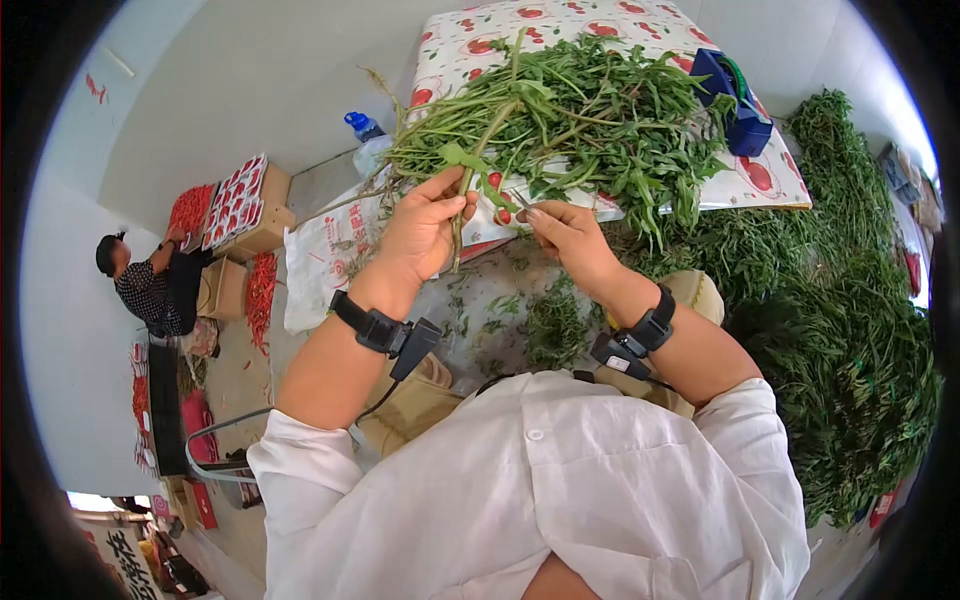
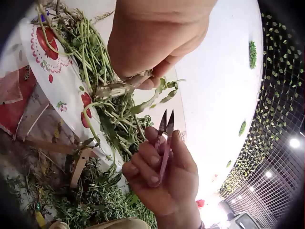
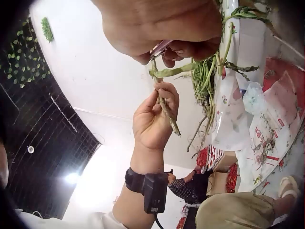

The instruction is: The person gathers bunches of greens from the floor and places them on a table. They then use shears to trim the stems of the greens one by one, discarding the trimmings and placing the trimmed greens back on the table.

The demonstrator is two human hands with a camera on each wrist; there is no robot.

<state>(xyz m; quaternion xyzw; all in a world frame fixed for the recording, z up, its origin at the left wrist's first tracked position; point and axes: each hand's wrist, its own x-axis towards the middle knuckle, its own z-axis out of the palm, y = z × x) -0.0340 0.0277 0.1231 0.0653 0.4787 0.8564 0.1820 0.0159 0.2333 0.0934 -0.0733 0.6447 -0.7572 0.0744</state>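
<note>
My left hand [image 1: 425,225] pinches a thick green stem [image 3: 169,113] between thumb and fingers, its lower end poking out below the hand. A leafy side shoot [image 1: 468,158] branches off that stem. Small thread snips [image 2: 167,148] with dark pointed blades are gripped in my right hand [image 1: 580,245]; the blades stand apart in the left wrist view and point toward the stem. Both hands are raised at the near edge of a table, whose cloth [image 1: 640,22] has a red fruit print. A heap of leafy stalks [image 1: 620,130] lies on it, just beyond the hands.
A dark blue holder [image 1: 735,110] stands at the table's right end. Leafy greens [image 1: 850,350] cover the floor at right. A blue-capped bottle [image 1: 363,126] and a white printed sack [image 1: 335,245] are at left. Farther left, a person [image 1: 155,290] sits near cardboard boxes [image 1: 270,200].
</note>
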